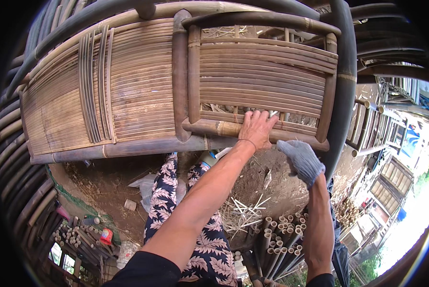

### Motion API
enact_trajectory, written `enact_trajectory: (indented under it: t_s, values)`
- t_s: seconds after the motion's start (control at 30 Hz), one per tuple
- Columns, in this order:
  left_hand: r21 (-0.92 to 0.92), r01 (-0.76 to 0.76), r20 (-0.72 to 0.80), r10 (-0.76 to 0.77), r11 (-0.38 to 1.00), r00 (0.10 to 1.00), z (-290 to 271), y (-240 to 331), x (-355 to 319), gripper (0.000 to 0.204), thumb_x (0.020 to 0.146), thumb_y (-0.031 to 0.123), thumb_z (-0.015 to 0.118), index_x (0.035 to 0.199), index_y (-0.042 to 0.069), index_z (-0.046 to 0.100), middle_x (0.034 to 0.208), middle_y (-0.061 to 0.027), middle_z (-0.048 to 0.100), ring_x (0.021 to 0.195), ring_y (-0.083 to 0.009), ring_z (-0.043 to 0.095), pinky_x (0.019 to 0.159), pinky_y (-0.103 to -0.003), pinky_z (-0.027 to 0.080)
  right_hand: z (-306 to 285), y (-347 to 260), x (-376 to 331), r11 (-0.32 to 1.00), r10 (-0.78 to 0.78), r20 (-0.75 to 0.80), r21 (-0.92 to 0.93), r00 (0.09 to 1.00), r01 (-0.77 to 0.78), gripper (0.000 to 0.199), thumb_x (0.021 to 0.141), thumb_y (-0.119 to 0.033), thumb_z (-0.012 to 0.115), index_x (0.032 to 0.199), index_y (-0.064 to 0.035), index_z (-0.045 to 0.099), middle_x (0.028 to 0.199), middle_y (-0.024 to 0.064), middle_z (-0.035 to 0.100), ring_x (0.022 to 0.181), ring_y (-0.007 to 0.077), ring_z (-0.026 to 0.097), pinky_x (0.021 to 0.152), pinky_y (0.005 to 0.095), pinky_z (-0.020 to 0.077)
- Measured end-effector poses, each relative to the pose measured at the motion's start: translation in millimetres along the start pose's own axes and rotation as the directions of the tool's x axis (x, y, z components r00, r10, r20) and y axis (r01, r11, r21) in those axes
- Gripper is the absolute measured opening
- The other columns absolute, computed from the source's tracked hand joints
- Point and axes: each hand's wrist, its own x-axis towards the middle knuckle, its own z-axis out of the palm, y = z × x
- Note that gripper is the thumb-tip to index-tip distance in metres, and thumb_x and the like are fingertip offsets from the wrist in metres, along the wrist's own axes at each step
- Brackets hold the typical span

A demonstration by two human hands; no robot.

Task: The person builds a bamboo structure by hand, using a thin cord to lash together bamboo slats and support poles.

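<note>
A bamboo bench seat fills the upper part of the view, with a smaller slatted panel [262,71] framed at its right. My bare left hand [256,129] is closed over the panel's near bamboo rail [205,126], its fingertips reaching the gap between slats. A small pale piece [273,114] shows by those fingertips; I cannot make out what it is. My right hand [300,161], in a grey knit glove, is just right of the left one, below the rail. Its fingers are curled together, and whatever they may hold is hidden.
Several loose bamboo strips [94,88] lie across the left seat slats [143,91]. A bundle of cut bamboo tubes [281,239] stands near my right forearm. Pale shavings [243,213] cover some of the dirt floor. A thick dark pole [344,86] edges the panel's right side.
</note>
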Motion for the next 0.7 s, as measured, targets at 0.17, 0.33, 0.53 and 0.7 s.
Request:
enact_trajectory:
  t_s: [0.17, 0.33, 0.53, 0.7]
  values:
    - [0.06, -0.049, -0.002, 0.05, 0.997, 0.999, 5, 5, -3, 0.086, 0.055, 0.039, 0.09, 0.131, 0.018, 0.055, 0.109, -0.0056, 0.053, 0.108, -0.025, 0.051, 0.095, -0.042, 0.036, -28, -47, -58, 0.786, -0.108, -0.636, 0.416, 0.764, 0.457, 0.037, 0.1, -0.032, 0.06, 0.113, 0.0011, 0.068, 0.112, 0.0126, 0.067, 0.083, 0.0164, 0.062, 0.09, 0.037, 0.0554]
    - [0.031, -0.038, 0.007, 0.038, 0.999, 0.999, -4, 4, 5, 0.082, 0.056, 0.037, 0.09, 0.129, 0.02, 0.058, 0.109, -0.0039, 0.054, 0.107, -0.0224, 0.052, 0.09, -0.04, 0.037, -48, 4, -30, 0.684, -0.712, -0.397, -0.579, 0.58, 0.444, 0.031, 0.107, -0.026, 0.04, 0.106, -0.0046, 0.063, 0.087, 0.0138, 0.072, 0.067, 0.0252, 0.067, 0.071, 0.0407, 0.0575]
    - [-0.004, -0.047, 0.048, 0.047, 0.999, 0.998, 9, 7, 5, 0.083, 0.056, 0.033, 0.09, 0.13, 0.02, 0.055, 0.108, -0.0051, 0.054, 0.108, -0.0258, 0.051, 0.091, -0.041, 0.037, 83, 22, -16, 0.615, -0.745, -0.218, -0.591, 0.631, 0.522, 0.006, 0.09, -0.013, 0.055, 0.087, -0.0082, 0.053, 0.066, 0.013, 0.056, 0.064, 0.0342, 0.06, 0.061, 0.0448, 0.047]
    - [0.027, -0.039, 0.137, 0.035, 0.999, 0.99, -7, 6, 1, 0.081, 0.058, 0.032, 0.088, 0.131, 0.019, 0.054, 0.107, -0.0057, 0.053, 0.108, -0.0266, 0.051, 0.091, -0.041, 0.037, 33, 77, -44, 0.827, -0.359, -0.013, -0.469, 0.933, 0.312, 0.012, 0.086, -0.01, 0.056, 0.097, -0.0045, 0.055, 0.077, 0.0156, 0.06, 0.076, 0.036, 0.062, 0.065, 0.0473, 0.0487]
